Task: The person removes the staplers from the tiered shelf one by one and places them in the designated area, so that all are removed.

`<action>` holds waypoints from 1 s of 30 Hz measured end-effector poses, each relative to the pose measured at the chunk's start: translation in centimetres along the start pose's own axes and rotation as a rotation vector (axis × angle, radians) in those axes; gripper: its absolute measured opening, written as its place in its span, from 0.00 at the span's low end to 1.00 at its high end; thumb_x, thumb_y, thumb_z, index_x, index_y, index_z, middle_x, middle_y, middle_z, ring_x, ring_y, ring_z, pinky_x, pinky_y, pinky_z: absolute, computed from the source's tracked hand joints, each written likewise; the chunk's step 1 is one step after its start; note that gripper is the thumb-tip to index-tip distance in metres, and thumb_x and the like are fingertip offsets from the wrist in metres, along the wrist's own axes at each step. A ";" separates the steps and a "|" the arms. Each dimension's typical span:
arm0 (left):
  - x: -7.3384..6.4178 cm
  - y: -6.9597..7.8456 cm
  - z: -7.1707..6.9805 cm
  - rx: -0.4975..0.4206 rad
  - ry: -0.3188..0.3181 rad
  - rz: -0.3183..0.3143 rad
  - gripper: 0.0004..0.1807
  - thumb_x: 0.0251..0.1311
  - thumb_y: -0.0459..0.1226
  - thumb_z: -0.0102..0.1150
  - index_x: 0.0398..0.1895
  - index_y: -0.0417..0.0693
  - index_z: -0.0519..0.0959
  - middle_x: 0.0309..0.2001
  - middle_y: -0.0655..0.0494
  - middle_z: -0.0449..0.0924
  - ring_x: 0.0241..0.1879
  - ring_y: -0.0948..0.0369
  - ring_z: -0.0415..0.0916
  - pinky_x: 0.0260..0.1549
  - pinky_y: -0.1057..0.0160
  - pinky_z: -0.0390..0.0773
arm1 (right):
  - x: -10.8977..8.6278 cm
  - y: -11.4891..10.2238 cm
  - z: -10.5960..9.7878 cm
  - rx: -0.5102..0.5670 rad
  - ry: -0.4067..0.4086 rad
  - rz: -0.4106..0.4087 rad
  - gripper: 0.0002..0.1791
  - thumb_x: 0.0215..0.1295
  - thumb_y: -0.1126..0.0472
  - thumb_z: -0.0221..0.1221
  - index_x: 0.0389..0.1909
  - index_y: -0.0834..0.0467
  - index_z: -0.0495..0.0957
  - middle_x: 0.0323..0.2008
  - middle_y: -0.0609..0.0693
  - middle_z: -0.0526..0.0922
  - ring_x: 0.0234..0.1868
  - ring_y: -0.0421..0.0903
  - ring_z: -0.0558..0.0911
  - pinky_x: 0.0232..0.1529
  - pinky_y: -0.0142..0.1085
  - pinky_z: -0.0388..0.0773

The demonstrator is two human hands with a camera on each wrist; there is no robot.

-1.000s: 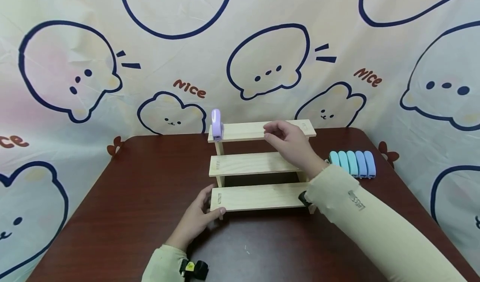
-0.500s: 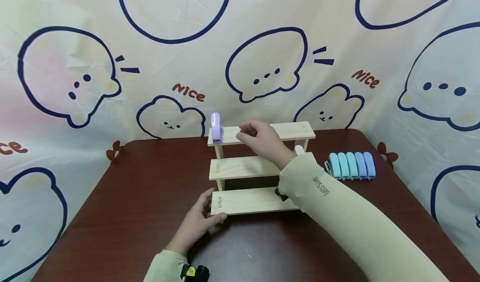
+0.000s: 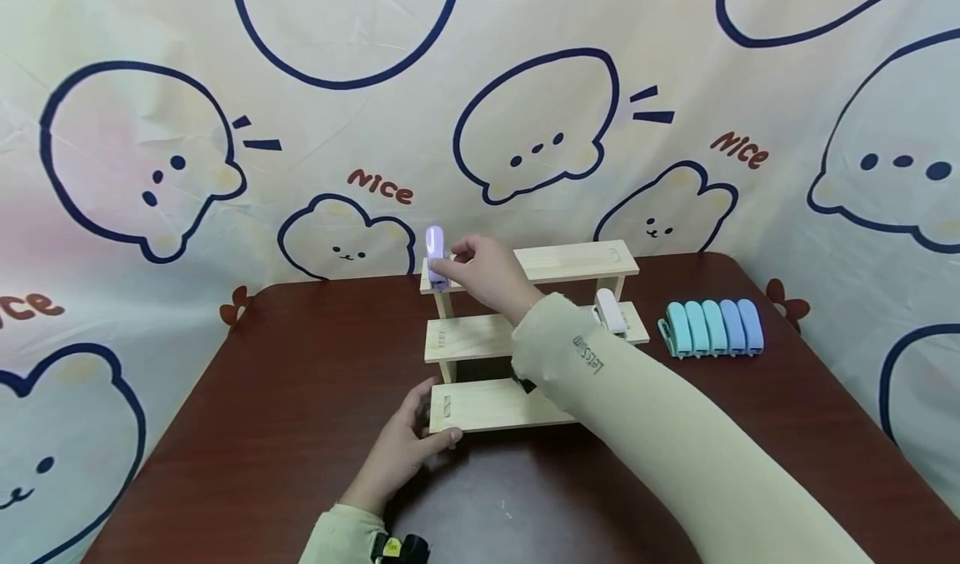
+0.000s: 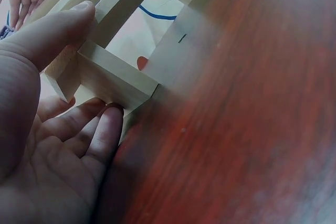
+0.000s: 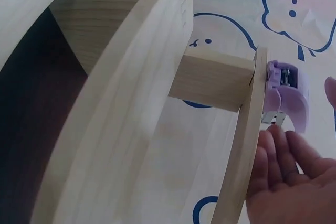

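A three-tier wooden rack (image 3: 487, 406) stands on the table. My left hand (image 3: 397, 451) grips its lower left corner, thumb over the bottom board's front and fingers behind the end support (image 4: 113, 80). On the top board's left end stands a purple mini stapler (image 3: 434, 256). My right hand (image 3: 491, 272) reaches over the rack to it; in the right wrist view the fingertips (image 5: 275, 135) are right at the stapler's edge, with the thumb held apart on its far side. A white stapler (image 3: 611, 310) stands on the middle board's right end, partly behind the right sleeve.
Several teal and blue staplers (image 3: 712, 328) stand in a row on the dark brown table (image 3: 315, 364), right of the rack. A patterned cloth (image 3: 337, 131) hangs behind and at the sides. The right forearm covers the rack's lower right part.
My right hand has moved left along the top board to the purple stapler, uncovering the white stapler on the middle board. The left hand keeps its hold on the rack.
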State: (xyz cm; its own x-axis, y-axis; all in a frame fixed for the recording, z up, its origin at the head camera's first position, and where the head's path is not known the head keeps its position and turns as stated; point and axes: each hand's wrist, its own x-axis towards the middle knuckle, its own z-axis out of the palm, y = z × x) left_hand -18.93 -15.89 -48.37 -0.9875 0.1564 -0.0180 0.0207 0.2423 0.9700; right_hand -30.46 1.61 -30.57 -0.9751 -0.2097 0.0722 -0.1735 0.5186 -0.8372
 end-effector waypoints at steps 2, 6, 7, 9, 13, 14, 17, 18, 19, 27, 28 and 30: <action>0.0 0.0 0.0 -0.002 0.003 0.005 0.50 0.53 0.37 0.77 0.76 0.42 0.58 0.62 0.43 0.73 0.52 0.52 0.77 0.43 0.61 0.79 | 0.2 -0.5 0.3 -0.029 0.012 0.031 0.33 0.64 0.40 0.65 0.60 0.59 0.77 0.49 0.48 0.81 0.48 0.46 0.79 0.51 0.41 0.78; 0.0 0.0 0.0 0.000 0.002 0.009 0.49 0.53 0.37 0.76 0.76 0.44 0.58 0.63 0.44 0.73 0.53 0.52 0.76 0.45 0.61 0.78 | 0.5 -1.5 0.8 -0.094 0.029 0.072 0.28 0.62 0.40 0.66 0.53 0.57 0.80 0.43 0.47 0.83 0.41 0.45 0.82 0.42 0.38 0.79; 0.0 0.1 0.0 -0.005 0.002 0.007 0.49 0.53 0.37 0.76 0.76 0.44 0.58 0.63 0.44 0.73 0.53 0.52 0.76 0.45 0.61 0.78 | 0.6 -1.6 0.8 -0.106 0.028 0.076 0.26 0.62 0.40 0.67 0.50 0.56 0.81 0.41 0.47 0.83 0.39 0.45 0.82 0.40 0.37 0.80; 0.1 0.1 0.1 -0.012 0.002 0.012 0.49 0.53 0.36 0.76 0.76 0.44 0.59 0.62 0.45 0.74 0.53 0.53 0.76 0.45 0.61 0.78 | 0.7 -1.7 0.8 -0.122 0.022 0.080 0.21 0.64 0.43 0.66 0.46 0.56 0.82 0.39 0.48 0.84 0.38 0.45 0.83 0.38 0.36 0.80; -0.1 0.1 0.1 -0.023 0.005 0.023 0.48 0.53 0.33 0.76 0.76 0.43 0.59 0.61 0.45 0.74 0.52 0.54 0.76 0.45 0.61 0.78 | 0.8 -1.4 0.7 -0.098 0.008 0.084 0.18 0.66 0.48 0.64 0.48 0.57 0.82 0.42 0.49 0.84 0.39 0.45 0.83 0.40 0.37 0.81; -0.1 0.1 0.0 -0.023 0.007 0.023 0.48 0.53 0.33 0.76 0.76 0.43 0.59 0.61 0.45 0.74 0.52 0.53 0.76 0.45 0.61 0.78 | 0.8 -1.3 0.6 -0.091 0.007 0.079 0.18 0.66 0.49 0.64 0.49 0.57 0.81 0.43 0.49 0.84 0.39 0.46 0.83 0.41 0.37 0.81; -0.1 0.2 0.0 -0.021 0.008 0.024 0.48 0.53 0.33 0.76 0.76 0.44 0.59 0.62 0.45 0.74 0.52 0.53 0.77 0.45 0.61 0.78 | 0.8 -0.9 0.2 -0.066 0.012 0.073 0.18 0.65 0.50 0.64 0.48 0.58 0.81 0.43 0.50 0.84 0.40 0.47 0.82 0.41 0.38 0.81; -0.1 0.3 0.1 -0.018 0.008 0.024 0.48 0.53 0.34 0.76 0.76 0.43 0.59 0.62 0.45 0.74 0.52 0.53 0.77 0.45 0.61 0.78 | 0.8 -0.8 0.0 -0.053 0.014 0.073 0.17 0.65 0.50 0.64 0.48 0.58 0.81 0.43 0.50 0.83 0.41 0.47 0.82 0.42 0.38 0.81; -0.1 0.3 0.1 -0.016 0.007 0.024 0.49 0.53 0.34 0.76 0.76 0.43 0.59 0.62 0.44 0.74 0.52 0.53 0.77 0.45 0.61 0.78 | 0.8 -0.6 -0.2 -0.044 0.013 0.072 0.17 0.65 0.50 0.65 0.47 0.58 0.81 0.43 0.50 0.83 0.41 0.47 0.82 0.42 0.38 0.81; 0.0 0.2 0.0 0.026 0.010 0.007 0.50 0.53 0.37 0.77 0.76 0.44 0.58 0.61 0.43 0.74 0.51 0.52 0.77 0.42 0.61 0.79 | -0.1 -0.1 -1.3 0.049 -0.021 0.056 0.15 0.64 0.54 0.67 0.46 0.59 0.81 0.45 0.50 0.83 0.44 0.48 0.82 0.42 0.36 0.82; 0.0 0.2 0.0 0.032 0.010 0.007 0.50 0.53 0.38 0.77 0.76 0.44 0.58 0.61 0.43 0.74 0.51 0.52 0.76 0.43 0.61 0.79 | -0.3 0.0 -1.5 0.051 -0.023 0.055 0.15 0.64 0.54 0.67 0.46 0.59 0.81 0.45 0.50 0.83 0.44 0.48 0.82 0.42 0.36 0.82; 0.0 0.1 0.0 0.038 0.009 0.004 0.50 0.53 0.38 0.77 0.76 0.44 0.58 0.61 0.44 0.74 0.51 0.52 0.76 0.43 0.61 0.78 | -0.5 0.2 -1.8 0.053 -0.028 0.052 0.15 0.64 0.54 0.67 0.46 0.58 0.82 0.45 0.50 0.83 0.44 0.48 0.82 0.42 0.37 0.82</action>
State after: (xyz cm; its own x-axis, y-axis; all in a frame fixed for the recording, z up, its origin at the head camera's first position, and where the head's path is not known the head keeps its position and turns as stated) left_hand -18.93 -15.82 -48.28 -0.9889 0.1484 -0.0122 0.0299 0.2780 0.9601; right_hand -30.21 3.30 -29.77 -0.9782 -0.2072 0.0127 -0.1140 0.4850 -0.8670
